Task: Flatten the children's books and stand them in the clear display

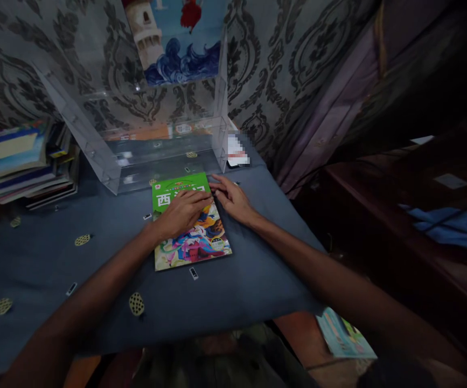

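A picture book [193, 242] with a green top and a colourful illustrated cover lies flat on the cloth-covered table in front of me. Large white characters run across its upper part, partly covered by my hand. My left hand [185, 212] rests palm down across the cover, fingers stretched toward the right edge. Beside the book's upper right edge is my right hand [233, 199], its fingers extended and pointing left, the tips at the edge. Neither hand is gripping the book.
Behind the book stands a clear acrylic rack [168, 151] against the patterned wall. A stack of books [27, 161] sits at the far left. The blue-grey tablecloth [107, 226] has a printed pattern. Another book [346, 337] lies below the table at right.
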A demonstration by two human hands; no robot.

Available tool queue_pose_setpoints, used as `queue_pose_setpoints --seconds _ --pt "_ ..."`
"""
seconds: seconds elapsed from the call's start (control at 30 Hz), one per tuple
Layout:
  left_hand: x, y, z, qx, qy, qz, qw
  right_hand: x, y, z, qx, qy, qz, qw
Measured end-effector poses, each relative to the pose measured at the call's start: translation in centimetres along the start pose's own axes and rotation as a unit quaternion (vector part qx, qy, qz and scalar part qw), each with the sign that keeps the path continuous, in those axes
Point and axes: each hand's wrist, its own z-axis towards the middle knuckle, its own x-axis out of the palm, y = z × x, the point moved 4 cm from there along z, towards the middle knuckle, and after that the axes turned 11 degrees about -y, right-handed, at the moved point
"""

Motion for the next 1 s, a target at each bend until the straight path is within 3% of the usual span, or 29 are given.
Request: queue_pose_setpoints --seconds 0.37,0.53,0.7,0.87,1.0 --pt "-1.2 -4.5 -2.0 0.025 0.058 -0.086 0.994 0.1 1.0 0.0 0.007 0.013 -0.009 1.0" --pt "-1.7 -6.8 -2.8 0.069 0.08 -0.124 0.987 0.2 1.2 0.0 0.005 0.008 -0.016 1.0" --pt "-2.1 -7.7 -3.0 0.07 0.097 -0.135 0.984 0.2 2.1 -0.1 -0.015 0.01 -0.044 0.999" --pt "-2.2 -6.3 -2.7 0.044 0.082 -0.157 0.983 -0.1 2.8 -0.6 -0.059 0.008 -0.114 0.992" --pt "-2.2 -1.2 -3.0 -0.03 0.046 -0.117 0.992 0.0 2.9 -0.9 -0.108 0.029 -0.165 0.98"
